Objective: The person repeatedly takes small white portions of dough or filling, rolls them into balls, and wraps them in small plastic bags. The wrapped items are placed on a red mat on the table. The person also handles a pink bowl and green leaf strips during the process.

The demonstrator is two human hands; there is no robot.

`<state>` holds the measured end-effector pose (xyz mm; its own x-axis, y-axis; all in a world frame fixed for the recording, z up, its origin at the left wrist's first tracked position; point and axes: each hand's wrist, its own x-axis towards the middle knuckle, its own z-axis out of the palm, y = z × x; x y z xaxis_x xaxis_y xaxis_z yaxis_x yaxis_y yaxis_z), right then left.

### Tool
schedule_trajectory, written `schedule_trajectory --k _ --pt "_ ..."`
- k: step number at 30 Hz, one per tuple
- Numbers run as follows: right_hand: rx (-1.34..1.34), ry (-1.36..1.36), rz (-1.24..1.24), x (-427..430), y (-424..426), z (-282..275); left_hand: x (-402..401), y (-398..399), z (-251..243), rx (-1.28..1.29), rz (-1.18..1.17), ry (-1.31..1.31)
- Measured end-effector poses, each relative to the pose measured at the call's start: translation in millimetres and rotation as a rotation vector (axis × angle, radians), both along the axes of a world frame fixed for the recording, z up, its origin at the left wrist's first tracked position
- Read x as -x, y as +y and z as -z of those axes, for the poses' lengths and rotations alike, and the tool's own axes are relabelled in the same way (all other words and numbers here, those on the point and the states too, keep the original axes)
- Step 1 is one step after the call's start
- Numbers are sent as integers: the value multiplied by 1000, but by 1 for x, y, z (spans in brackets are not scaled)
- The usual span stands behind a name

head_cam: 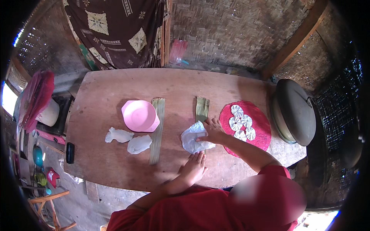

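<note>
A crumpled, translucent white plastic sheet (190, 138) lies on the table in front of me. My right hand (214, 132) rests on its right side, thumb spread from the fingers. At its near edge are the fingertips of my left hand (194, 167), stretched out flat; neither hand clearly grips it. A dried leaf strip (202, 107) runs under the sheet and shows beyond it. Right of my right hand, several white pleated discs (235, 123) sit on a round red mat (261, 121), partly hidden by my forearm.
Left on the wooden table (109, 167) stand a pink plastic bowl (140, 116), a longer leaf strip (155, 147) and two white crumpled pieces (139, 144). A large lidded pot (294, 112) is at the right end. A black object (70, 153) lies near the left edge.
</note>
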<state>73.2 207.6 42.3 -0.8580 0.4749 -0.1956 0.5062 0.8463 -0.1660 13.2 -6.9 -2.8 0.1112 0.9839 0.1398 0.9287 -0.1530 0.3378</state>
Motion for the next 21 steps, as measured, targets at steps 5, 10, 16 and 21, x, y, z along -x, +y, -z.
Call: schedule_trajectory --k 5,10,16,21 --pt "52 -94 45 15 17 -6 2 1 -8 53 4 -13" --pt "26 -40 75 29 46 1 3 1 -9 52 11 9" --pt "-16 -31 159 49 77 5 3 0 -12 99 30 13" --pt "1 -35 210 66 106 3 4 0 -7 88 32 -7"
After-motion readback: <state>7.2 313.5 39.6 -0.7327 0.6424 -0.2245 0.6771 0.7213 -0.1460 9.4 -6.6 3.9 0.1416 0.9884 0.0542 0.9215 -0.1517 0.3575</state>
